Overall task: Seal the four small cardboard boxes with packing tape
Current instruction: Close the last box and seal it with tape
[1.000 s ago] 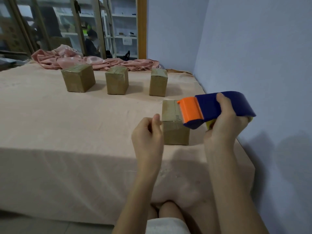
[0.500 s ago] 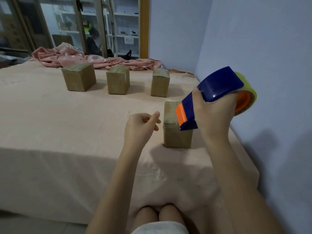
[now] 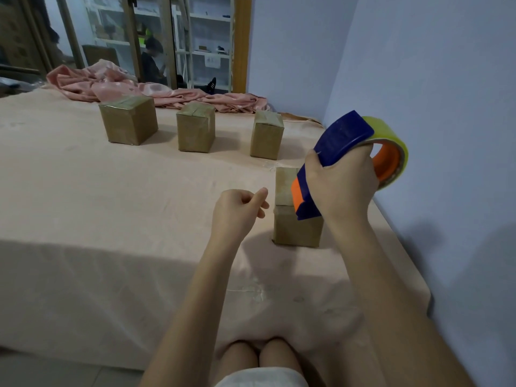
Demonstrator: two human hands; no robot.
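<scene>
My right hand [image 3: 342, 188] grasps the blue plastic tape dispenser with the orange blade guard [image 3: 333, 160]. Its long axis runs diagonally, low-left to high-right: the orange nose points down and toward me at the nearest small brown cardboard box [image 3: 296, 227], and the yellowish clear tape roll on its orange core [image 3: 392, 160] sits at the raised far end. My fingers wrap the blue shell from above; the roll projects beyond the grip to the right. The nose overlaps the box's top front edge in view; cannot tell whether it touches.

My left hand [image 3: 237, 213] hovers just left of that box, loosely curled, holding nothing, with one finger extended toward the box.

The box stands upright near the right edge of the table covered in peach cloth [image 3: 111, 219]. Three further brown cardboard boxes [image 3: 195, 131] stand in a row well behind it, with glossy tape visible on their tops.
</scene>
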